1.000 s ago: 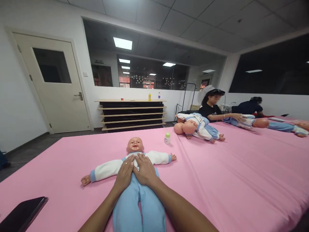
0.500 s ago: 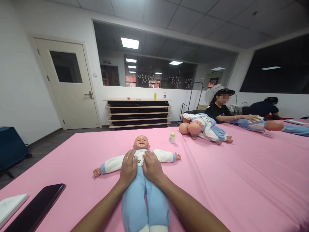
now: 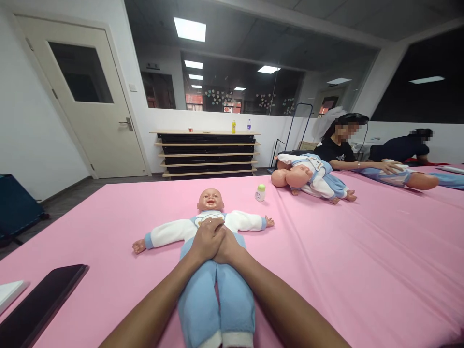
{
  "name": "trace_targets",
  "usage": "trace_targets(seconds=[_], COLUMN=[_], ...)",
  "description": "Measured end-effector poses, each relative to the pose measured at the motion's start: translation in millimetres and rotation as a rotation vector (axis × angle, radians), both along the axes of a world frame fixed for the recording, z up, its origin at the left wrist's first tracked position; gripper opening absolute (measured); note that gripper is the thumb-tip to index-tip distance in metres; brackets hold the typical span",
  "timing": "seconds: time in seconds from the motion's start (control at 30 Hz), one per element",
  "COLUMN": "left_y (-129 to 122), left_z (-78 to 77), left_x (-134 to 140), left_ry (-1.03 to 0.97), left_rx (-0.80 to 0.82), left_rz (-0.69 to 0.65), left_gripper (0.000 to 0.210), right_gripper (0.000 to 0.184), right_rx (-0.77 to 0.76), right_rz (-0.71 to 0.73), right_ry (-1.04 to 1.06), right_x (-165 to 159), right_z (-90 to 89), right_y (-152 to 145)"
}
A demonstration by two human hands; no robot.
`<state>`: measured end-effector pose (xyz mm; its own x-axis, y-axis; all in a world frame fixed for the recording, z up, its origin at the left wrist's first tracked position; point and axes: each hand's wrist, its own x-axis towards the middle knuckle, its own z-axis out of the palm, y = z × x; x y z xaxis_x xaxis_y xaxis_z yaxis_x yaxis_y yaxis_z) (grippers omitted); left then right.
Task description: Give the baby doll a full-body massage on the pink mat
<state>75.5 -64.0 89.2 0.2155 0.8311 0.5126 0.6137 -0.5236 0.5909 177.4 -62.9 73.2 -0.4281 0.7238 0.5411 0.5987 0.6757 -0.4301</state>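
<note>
A baby doll (image 3: 217,295) in a white and light-blue outfit lies on its back on the pink-covered table, head away from me and both arms spread. My left hand (image 3: 208,240) and my right hand (image 3: 229,245) are together over the doll's belly, just below the picture on its chest. The left fingers fold over the right hand, whose fingers are mostly hidden beneath them. A ring shows on a left finger. Beyond the doll's left arm stands a small white bottle with a green cap (image 3: 260,192).
A dark phone (image 3: 45,304) and a white object (image 3: 10,294) lie at left on the pink table cover (image 3: 344,261). More dolls (image 3: 311,176) are piled at the far right. Behind them a person (image 3: 339,145) touches another doll; a second person (image 3: 402,145) leans over further right.
My hands were apart, lying flat on either side of the doll's chest; now they have come together over its belly, left over right. The view has tilted downward.
</note>
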Motion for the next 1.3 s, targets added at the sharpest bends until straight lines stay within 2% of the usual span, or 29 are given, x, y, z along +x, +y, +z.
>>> trace_targets(seconds=[0.1,0.23,0.33,0.43,0.53,0.6,0.63,0.7,0.73,0.8,0.87,0.93,1.03,1.17,1.3], left_y=[2,8,17,25,25,15,8,-13,-24,-43,-52,-46,-20,10,22], left_z=[-16.4,-29.3,-32.7,-28.7,-16.9,-7.7,-3.8,2.2,4.4,8.9,14.4,19.2,15.8,-13.2,-38.9], left_x=[-2,-10,-12,-9,-3,-1,-1,-5,-8,-15,-22,-26,-28,-28,-30], left_ry=[0.01,0.029,0.092,0.177,0.18,0.156,0.147,0.116,0.101,0.109,0.19,0.282,0.326,0.329,0.314], left_rx=[0.069,0.034,-0.054,-0.228,-0.36,-0.375,-0.354,-0.253,-0.182,-0.05,0.023,0.063,0.08,0.091,0.104], left_rz=[0.025,0.113,0.183,0.33,0.505,0.575,0.582,0.501,0.398,0.104,-0.152,-0.259,-0.244,-0.199,-0.176], left_gripper=[0.033,0.039,0.047,0.058,0.07,0.076,0.076,0.074,0.071,0.062,0.052,0.049,0.052,0.047,0.045], right_gripper=[0.058,0.079,0.084,0.092,0.096,0.095,0.093,0.084,0.077,0.063,0.052,0.045,0.044,0.052,0.059], right_rx=[0.037,0.053,-0.012,-0.17,-0.345,-0.382,-0.344,-0.173,-0.064,0.112,0.197,0.216,0.182,0.145,0.12], right_rz=[0.049,-0.067,-0.166,-0.303,-0.492,-0.56,-0.533,-0.337,-0.187,0.102,0.272,0.308,0.289,0.262,0.185], right_ry=[-0.153,-0.298,-0.322,-0.359,-0.392,-0.372,-0.35,-0.307,-0.295,-0.303,-0.352,-0.407,-0.456,-0.371,-0.344], right_x=[1,1,-1,-6,-10,-9,-6,4,10,22,29,29,20,10,6], right_z=[-6.3,-9.2,-11.2,-8.7,0.0,7.3,10.9,17.8,21.3,28.9,36.9,42.9,41.9,20.0,-1.4], right_y=[1,2,5,7,0,-13,-23,-43,-52,-61,-57,-40,-10,10,14])
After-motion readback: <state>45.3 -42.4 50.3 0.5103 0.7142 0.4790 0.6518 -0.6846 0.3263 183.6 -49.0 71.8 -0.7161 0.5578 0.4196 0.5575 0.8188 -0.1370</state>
